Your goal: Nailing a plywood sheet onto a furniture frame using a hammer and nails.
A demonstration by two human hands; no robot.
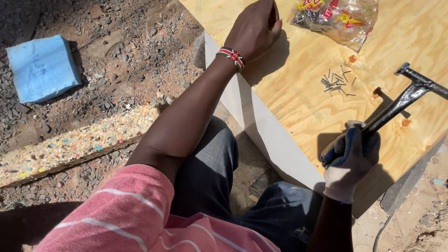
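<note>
I count one hammer (410, 95), one plastic bag of nails (337, 17), one loose heap of nails (336, 83) — too many and too small to number — one plywood sheet (298, 93), one blue foam block (42, 67), and one speckled foam strip (70, 147).

A black metal hammer (405, 100) lies aslant at the right of the frame, head at the upper right edge, handle running down-left above the plywood (298, 88). The pale yellow sheet fills the upper right, with a small heap of loose nails (337, 83) at its middle.
</note>
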